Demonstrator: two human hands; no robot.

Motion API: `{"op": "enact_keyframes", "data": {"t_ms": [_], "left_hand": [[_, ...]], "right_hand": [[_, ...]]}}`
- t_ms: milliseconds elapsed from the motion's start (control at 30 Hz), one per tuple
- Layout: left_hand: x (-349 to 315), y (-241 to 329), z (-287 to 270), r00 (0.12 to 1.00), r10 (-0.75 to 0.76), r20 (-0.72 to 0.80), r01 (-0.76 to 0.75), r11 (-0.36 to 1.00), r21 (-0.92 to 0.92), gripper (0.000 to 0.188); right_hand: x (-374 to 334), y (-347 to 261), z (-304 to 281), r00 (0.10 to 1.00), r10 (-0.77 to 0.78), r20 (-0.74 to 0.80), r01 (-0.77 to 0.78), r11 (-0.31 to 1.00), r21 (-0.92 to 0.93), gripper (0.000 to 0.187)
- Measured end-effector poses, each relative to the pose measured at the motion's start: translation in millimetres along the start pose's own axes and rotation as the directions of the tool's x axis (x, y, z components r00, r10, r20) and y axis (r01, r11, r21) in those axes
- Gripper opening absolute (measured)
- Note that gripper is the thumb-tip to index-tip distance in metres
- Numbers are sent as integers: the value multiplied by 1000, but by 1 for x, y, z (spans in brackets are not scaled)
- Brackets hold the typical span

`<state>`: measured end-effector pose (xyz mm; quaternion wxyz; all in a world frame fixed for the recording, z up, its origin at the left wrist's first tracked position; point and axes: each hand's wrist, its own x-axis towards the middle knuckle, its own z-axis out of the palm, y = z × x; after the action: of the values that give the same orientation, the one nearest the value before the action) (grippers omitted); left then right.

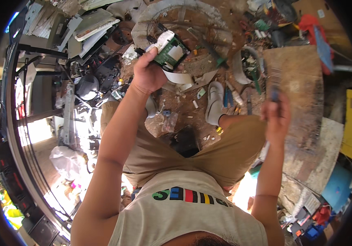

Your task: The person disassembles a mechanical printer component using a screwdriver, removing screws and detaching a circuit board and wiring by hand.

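Observation:
My left hand (147, 73) is closed around the edge of a small device with a green circuit board (171, 54) and a white part along its side. A flat white ribbon cable (178, 78) hangs from its lower side. Over on the right, my right hand (277, 117) is closed on the dark blue handle of what looks like a screwdriver (275, 95), its shaft smeared by motion and pointing away from me. The device and the tool are well apart. Fingers behind the device are mostly hidden.
A wooden board (294, 78) lies under the right hand. A worn round base (180, 14) stands ahead, beside a pale tub (241, 67) holding scraps. Several hand tools (230, 96) lie by my right foot. Scrap parts and panels (96, 28) crowd the left.

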<state>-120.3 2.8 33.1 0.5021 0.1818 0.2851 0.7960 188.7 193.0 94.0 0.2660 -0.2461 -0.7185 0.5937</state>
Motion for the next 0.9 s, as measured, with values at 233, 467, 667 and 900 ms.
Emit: {"op": "enact_keyframes", "data": {"t_ms": [233, 467, 667, 900], "left_hand": [[-12, 12, 6, 999, 40, -2, -40, 997, -66, 83], [-19, 26, -1, 996, 79, 30, -72, 981, -180, 75], [-10, 28, -6, 980, 148, 130, -115, 966, -232, 69], [-12, 29, -3, 982, 165, 91, -147, 972, -185, 65]], "right_hand": [[27, -52, 127, 973, 69, 220, 17, 930, -366, 29], [36, -76, 157, 977, 30, 213, 72, 887, -455, 29], [50, -85, 166, 973, -27, 229, 147, 837, -527, 28], [54, -89, 167, 970, -52, 237, 176, 824, -539, 28]]}}
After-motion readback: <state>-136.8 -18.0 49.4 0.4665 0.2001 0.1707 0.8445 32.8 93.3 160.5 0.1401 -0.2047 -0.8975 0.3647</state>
